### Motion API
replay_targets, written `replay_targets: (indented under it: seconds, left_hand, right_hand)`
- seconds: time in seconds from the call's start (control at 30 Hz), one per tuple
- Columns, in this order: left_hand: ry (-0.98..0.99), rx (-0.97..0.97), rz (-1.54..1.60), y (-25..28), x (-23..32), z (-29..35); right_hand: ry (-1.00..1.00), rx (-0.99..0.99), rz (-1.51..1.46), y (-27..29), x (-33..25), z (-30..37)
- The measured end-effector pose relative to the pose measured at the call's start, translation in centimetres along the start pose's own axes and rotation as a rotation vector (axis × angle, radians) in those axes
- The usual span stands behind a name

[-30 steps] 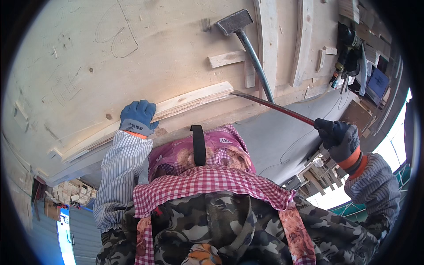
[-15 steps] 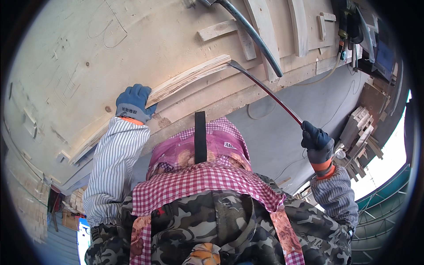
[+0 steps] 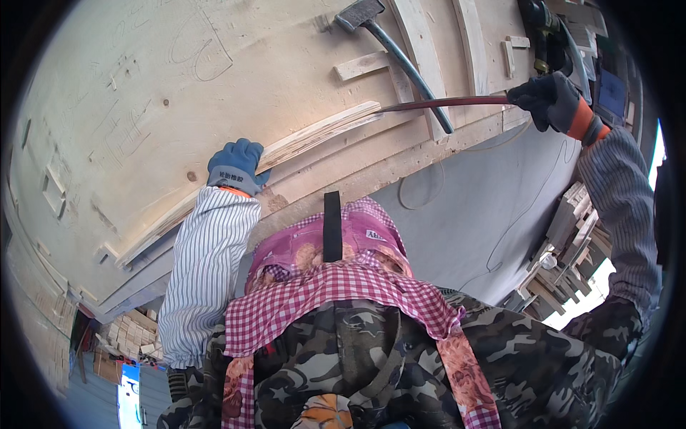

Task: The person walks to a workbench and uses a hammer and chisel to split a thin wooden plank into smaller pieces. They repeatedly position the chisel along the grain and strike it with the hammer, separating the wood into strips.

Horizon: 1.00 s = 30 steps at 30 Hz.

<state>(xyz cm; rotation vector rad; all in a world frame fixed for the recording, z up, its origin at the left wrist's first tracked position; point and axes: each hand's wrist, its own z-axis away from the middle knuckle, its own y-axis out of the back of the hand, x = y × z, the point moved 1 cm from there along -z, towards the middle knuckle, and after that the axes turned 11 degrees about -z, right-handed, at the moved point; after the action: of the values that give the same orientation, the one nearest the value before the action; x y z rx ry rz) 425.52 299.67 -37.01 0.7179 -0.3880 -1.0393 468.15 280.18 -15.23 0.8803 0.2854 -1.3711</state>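
My left hand [image 3: 237, 168], in a blue and grey glove, is closed round a long, thin stack of wooden strips [image 3: 318, 134] near the edge of the wooden bench. The strips look split or layered at their right end. My right hand [image 3: 556, 106], gloved in dark blue and grey with an orange cuff, grips a red pry bar [image 3: 468, 102] by its far right end. The bar's dark, flat tip meets the right end of the strips, and its shaft lies almost level. Beneath or beside the bar, a hammer [image 3: 409, 66] with a metal handle rests on the bench.
Loose wooden pieces [image 3: 361, 66] lie on the bench top [image 3: 236, 93] beyond the strips. A power drill [image 3: 541, 36] stands at the far right. A hose [image 3: 409, 204] hangs below the bench edge. Stacked offcuts [image 3: 572, 214] are on the right, and more wood [image 3: 132, 336] at lower left.
My right hand has swung up and outward to the right, turning the pry bar from a steep slant to nearly level. Its tip stays at the strip ends; my left hand keeps its hold.
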Motion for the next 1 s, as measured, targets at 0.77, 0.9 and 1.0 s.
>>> replay_targets:
  seconds: [0.77,0.9,1.0]
  left_hand:
    - [-0.026,0.236,0.102,-2.3,-0.6,0.6]
    - [-0.006,0.223,0.123,-1.9,-0.4,0.6]
    - [0.007,0.182,0.104,-1.5,-0.3,0.7]
  right_hand:
    - [-0.108,0.177,-0.336,-8.6,12.0,9.0]
    - [-0.251,0.027,-0.218,-4.4,2.9,3.8]
    - [0.142,-0.191,0.233,-3.8,-2.7,0.3]
